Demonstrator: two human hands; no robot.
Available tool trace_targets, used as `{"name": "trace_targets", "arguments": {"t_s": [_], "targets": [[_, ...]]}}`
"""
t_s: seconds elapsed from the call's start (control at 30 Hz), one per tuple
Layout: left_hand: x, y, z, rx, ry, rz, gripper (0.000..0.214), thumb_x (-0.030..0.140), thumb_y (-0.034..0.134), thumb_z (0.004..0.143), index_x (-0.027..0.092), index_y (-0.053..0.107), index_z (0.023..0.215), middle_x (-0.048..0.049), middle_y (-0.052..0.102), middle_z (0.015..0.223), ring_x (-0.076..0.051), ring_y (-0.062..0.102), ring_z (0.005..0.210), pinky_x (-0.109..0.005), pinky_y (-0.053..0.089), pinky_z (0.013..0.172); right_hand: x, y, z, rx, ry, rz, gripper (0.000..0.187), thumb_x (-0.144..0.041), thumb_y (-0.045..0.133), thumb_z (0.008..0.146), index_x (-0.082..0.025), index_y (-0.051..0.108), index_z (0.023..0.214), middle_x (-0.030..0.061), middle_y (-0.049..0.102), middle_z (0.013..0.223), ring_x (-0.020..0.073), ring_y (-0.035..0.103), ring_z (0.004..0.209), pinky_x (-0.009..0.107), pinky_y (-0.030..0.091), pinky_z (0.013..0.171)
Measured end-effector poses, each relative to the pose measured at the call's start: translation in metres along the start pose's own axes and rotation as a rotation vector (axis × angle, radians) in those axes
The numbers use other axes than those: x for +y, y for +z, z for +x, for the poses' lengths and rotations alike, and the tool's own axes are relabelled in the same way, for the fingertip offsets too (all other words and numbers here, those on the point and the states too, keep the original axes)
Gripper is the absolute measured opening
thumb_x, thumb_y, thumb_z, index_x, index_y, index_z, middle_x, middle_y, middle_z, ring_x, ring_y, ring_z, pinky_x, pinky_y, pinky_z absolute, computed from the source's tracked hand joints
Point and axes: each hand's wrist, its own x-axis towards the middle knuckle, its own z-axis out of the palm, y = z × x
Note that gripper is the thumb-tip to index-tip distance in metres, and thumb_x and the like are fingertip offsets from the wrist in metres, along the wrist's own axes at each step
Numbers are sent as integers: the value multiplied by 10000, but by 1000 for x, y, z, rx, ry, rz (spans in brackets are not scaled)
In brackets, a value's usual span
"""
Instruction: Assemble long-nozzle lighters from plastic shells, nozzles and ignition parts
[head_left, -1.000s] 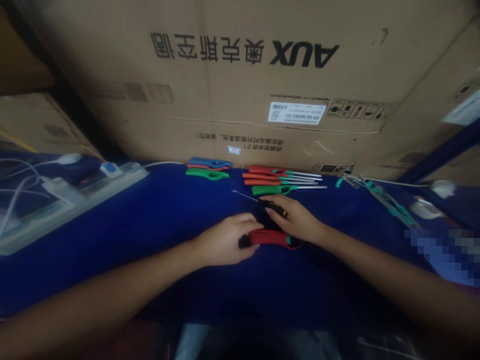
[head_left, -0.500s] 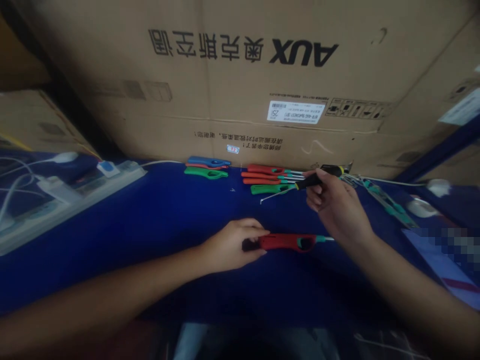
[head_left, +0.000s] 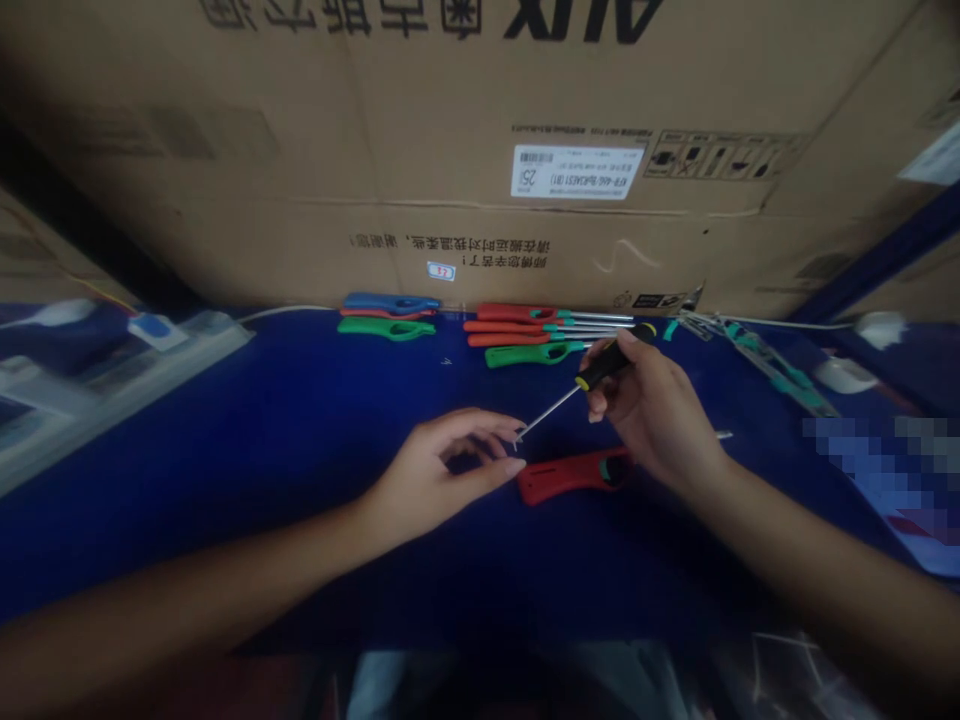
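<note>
My right hand (head_left: 654, 415) grips a small screwdriver (head_left: 592, 376) with a black and yellow handle; its thin shaft points down left to my left fingertips. My left hand (head_left: 442, 468) is pinched, thumb and fingers closed by the screwdriver tip on something too small to make out. A red stick lighter (head_left: 564, 474) lies on the blue cloth (head_left: 247, 440) just right of my left hand, partly under my right hand, with its metal tip showing past my right wrist.
A row of red and green lighters (head_left: 536, 334) and a blue, red and green group (head_left: 388, 315) lie along the back. Large cardboard boxes (head_left: 480, 160) wall the rear. A white power strip (head_left: 105, 370) sits at the left; teal parts (head_left: 765, 365) at the right.
My right hand brought the screwdriver back from the far right, its tip now at my left fingers. My left hand let go of the red lighter's end and pinched shut. The view tilted down.
</note>
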Motion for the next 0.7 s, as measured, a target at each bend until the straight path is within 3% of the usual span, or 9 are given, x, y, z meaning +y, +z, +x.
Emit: {"name": "trace_targets", "arguments": {"t_s": [0.17,0.47,0.6,0.7], "targets": [[3,-2,-1,15,108,58,71,219,746,861,159,764,893,-65,758,882,-162,703,790,-274,561,724,6,3,-3,-30,9,11,345,-540,620,902,-205,596,824,-4,591,722,90,533,478,224,493,407],[6,-3,-2,16,183,167,23,169,765,842,151,776,830,-49,756,811,-141,696,712,-251,544,672,5,3,-5,-41,-35,-15,313,-502,662,890,-204,611,807,-8,611,686,105,570,446,252,520,407],[3,-2,-3,-71,202,238,49,197,770,843,154,777,821,-47,749,781,-134,688,673,-238,530,619,-1,2,-13,-127,-119,-98,293,-484,666,896,-209,591,823,-13,620,725,103,583,422,252,520,383],[1,0,-5,-206,209,295,60,216,752,863,172,781,833,-42,757,795,-139,697,713,-243,543,665,-6,1,-23,-265,-171,-180,249,-439,631,935,-205,581,865,-2,620,805,91,605,442,233,518,391]]}}
